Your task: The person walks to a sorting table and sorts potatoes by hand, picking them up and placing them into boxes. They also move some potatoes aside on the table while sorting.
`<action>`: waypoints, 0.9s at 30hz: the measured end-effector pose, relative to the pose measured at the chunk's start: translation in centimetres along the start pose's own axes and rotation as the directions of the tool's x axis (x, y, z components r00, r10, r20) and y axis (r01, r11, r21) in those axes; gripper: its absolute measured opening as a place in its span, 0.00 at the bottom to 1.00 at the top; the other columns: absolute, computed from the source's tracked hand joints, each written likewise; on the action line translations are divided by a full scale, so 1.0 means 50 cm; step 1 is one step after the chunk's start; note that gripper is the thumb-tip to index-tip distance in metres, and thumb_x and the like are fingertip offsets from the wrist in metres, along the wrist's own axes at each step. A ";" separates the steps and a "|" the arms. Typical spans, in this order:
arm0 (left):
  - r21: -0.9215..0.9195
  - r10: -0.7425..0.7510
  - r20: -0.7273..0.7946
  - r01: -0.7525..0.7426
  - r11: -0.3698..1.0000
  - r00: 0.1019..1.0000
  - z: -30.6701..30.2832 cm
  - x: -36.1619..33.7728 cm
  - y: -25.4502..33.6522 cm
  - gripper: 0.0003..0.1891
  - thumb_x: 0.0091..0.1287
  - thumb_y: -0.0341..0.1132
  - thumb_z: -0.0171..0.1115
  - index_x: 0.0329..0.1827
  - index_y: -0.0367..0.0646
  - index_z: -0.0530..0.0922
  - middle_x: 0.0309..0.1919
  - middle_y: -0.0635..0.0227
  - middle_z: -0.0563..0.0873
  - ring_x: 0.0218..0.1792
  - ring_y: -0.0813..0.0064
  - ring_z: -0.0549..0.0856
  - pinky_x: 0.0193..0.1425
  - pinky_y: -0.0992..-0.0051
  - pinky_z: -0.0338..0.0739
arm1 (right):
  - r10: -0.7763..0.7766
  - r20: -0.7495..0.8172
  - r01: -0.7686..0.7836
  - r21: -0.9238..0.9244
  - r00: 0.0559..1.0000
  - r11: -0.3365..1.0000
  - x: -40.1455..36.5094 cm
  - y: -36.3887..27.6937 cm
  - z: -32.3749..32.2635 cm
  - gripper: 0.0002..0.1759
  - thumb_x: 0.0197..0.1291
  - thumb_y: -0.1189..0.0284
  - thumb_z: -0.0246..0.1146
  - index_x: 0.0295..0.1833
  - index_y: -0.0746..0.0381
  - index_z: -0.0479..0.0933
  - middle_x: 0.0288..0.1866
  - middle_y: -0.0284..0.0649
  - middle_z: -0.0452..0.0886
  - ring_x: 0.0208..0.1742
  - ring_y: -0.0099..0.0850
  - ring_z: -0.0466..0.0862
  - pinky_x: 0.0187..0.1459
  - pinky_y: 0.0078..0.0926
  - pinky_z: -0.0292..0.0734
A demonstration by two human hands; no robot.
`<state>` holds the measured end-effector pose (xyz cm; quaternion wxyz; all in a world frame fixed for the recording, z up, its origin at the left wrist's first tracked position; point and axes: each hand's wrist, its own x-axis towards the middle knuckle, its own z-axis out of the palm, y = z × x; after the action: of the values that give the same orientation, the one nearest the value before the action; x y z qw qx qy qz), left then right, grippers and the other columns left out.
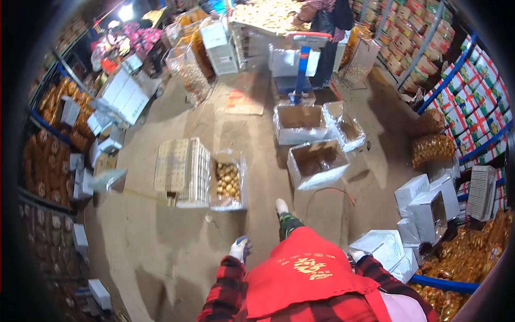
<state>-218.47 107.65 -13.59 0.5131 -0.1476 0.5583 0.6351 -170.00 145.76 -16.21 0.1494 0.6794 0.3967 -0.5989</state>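
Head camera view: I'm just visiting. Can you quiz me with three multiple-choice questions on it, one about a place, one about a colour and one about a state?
1. Where does the box of round produce stand?
A. On a chair
B. On the floor beside the stack of flat cartons
C. On a high shelf

2. What colour is the wearer's apron?
A. Red
B. Green
C. White

3. In what state are the plastic-lined boxes in mid-floor?
A. Taped shut
B. Crushed flat
C. Open on top

Answers:
1 B: it sits on the floor against the right side of the cartons.
2 A: the cloth is red with gold lettering.
3 C: their brown insides show.
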 end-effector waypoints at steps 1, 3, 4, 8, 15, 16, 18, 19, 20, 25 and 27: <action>0.050 0.005 -0.145 0.002 0.999 0.989 0.058 -0.013 0.074 0.20 0.78 0.41 0.62 0.71 0.49 0.76 0.58 0.61 0.85 0.52 0.59 0.88 0.52 0.54 0.84 | -0.223 0.002 0.209 -0.355 0.975 0.911 0.009 -0.100 0.010 0.15 0.68 0.61 0.61 0.42 0.60 0.85 0.37 0.50 0.87 0.33 0.47 0.87 0.38 0.47 0.84; -0.026 -0.053 -0.214 0.049 0.998 0.975 0.069 0.041 0.168 0.22 0.78 0.43 0.62 0.72 0.51 0.75 0.59 0.64 0.85 0.54 0.58 0.87 0.53 0.54 0.84 | -0.583 0.211 0.484 -0.796 0.784 0.363 0.059 -0.257 0.016 0.14 0.68 0.62 0.57 0.42 0.57 0.85 0.45 0.54 0.88 0.45 0.53 0.88 0.48 0.49 0.84; -0.055 -0.058 -0.235 0.047 0.997 0.970 0.066 0.072 0.213 0.22 0.78 0.43 0.62 0.72 0.51 0.75 0.60 0.65 0.85 0.54 0.58 0.87 0.53 0.55 0.84 | -0.678 0.382 0.529 -0.848 0.627 0.011 0.103 -0.346 0.015 0.14 0.68 0.62 0.58 0.43 0.57 0.85 0.45 0.54 0.87 0.45 0.54 0.87 0.49 0.49 0.84; 0.004 -0.034 -0.427 0.040 0.999 0.904 0.042 0.151 0.313 0.22 0.79 0.45 0.60 0.71 0.51 0.75 0.65 0.64 0.82 0.63 0.57 0.83 0.59 0.51 0.81 | -0.818 -0.020 0.530 -0.753 0.574 0.391 0.186 -0.703 0.110 0.20 0.69 0.58 0.60 0.52 0.61 0.86 0.54 0.56 0.87 0.55 0.56 0.86 0.57 0.49 0.81; 0.316 -0.053 -0.294 0.150 0.937 0.954 -0.031 0.270 0.401 0.10 0.70 0.41 0.63 0.48 0.48 0.82 0.46 0.58 0.87 0.48 0.54 0.87 0.49 0.53 0.82 | -0.738 0.323 0.771 -0.492 0.592 0.404 -0.111 -1.320 0.377 0.23 0.70 0.60 0.59 0.61 0.63 0.83 0.57 0.53 0.88 0.61 0.52 0.85 0.62 0.44 0.79; 0.791 0.158 -0.085 -0.030 0.611 0.984 -0.044 0.287 0.423 0.08 0.67 0.41 0.64 0.42 0.47 0.82 0.39 0.58 0.87 0.41 0.52 0.86 0.47 0.55 0.82 | -0.721 0.338 0.777 -0.451 0.605 0.440 -0.115 -1.375 0.406 0.23 0.70 0.60 0.59 0.61 0.63 0.83 0.57 0.53 0.88 0.60 0.51 0.86 0.62 0.43 0.79; 0.956 0.319 0.128 -0.203 0.212 0.939 -0.095 0.364 0.441 0.08 0.65 0.40 0.66 0.39 0.47 0.82 0.33 0.56 0.87 0.37 0.49 0.87 0.44 0.55 0.82 | -0.677 0.363 0.756 -0.454 0.640 0.471 -0.072 -1.470 0.457 0.24 0.69 0.59 0.60 0.61 0.64 0.83 0.58 0.55 0.88 0.61 0.51 0.86 0.63 0.42 0.78; 0.959 0.297 0.141 -0.205 0.195 0.944 -0.115 0.416 0.452 0.09 0.65 0.40 0.66 0.42 0.48 0.82 0.34 0.55 0.88 0.39 0.47 0.87 0.44 0.54 0.82 | -0.686 0.375 0.766 -0.465 0.624 0.443 -0.046 -1.510 0.473 0.24 0.69 0.58 0.60 0.61 0.64 0.83 0.58 0.55 0.88 0.61 0.51 0.86 0.63 0.43 0.78; 0.962 0.276 0.154 -0.208 0.177 0.949 -0.108 0.455 0.489 0.10 0.65 0.41 0.66 0.45 0.48 0.82 0.36 0.54 0.88 0.41 0.46 0.88 0.44 0.52 0.82 | -0.695 0.384 0.775 -0.476 0.608 0.415 -0.004 -1.545 0.491 0.25 0.69 0.58 0.60 0.61 0.64 0.84 0.58 0.56 0.87 0.62 0.52 0.85 0.63 0.45 0.78; 0.220 -0.141 -0.471 0.271 0.937 0.871 -0.050 0.693 0.833 0.10 0.70 0.41 0.61 0.47 0.46 0.82 0.38 0.61 0.87 0.44 0.59 0.87 0.48 0.58 0.83 | -0.605 0.460 0.631 -0.770 0.650 0.092 0.177 -1.634 0.481 0.22 0.69 0.56 0.59 0.55 0.61 0.87 0.58 0.55 0.87 0.60 0.55 0.85 0.64 0.48 0.79; 0.180 -0.114 -0.476 0.223 0.958 0.872 -0.035 0.776 0.965 0.10 0.72 0.41 0.60 0.48 0.45 0.81 0.38 0.63 0.86 0.45 0.64 0.87 0.49 0.60 0.84 | -0.539 0.362 0.551 -0.798 0.761 0.243 0.174 -1.688 0.476 0.23 0.68 0.55 0.60 0.54 0.62 0.87 0.57 0.56 0.87 0.59 0.56 0.85 0.63 0.50 0.79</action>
<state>-275.20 132.27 -16.76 0.4329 -0.2824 0.7183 0.4658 -247.42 186.83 -7.04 0.2591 0.3186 0.8516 -0.3259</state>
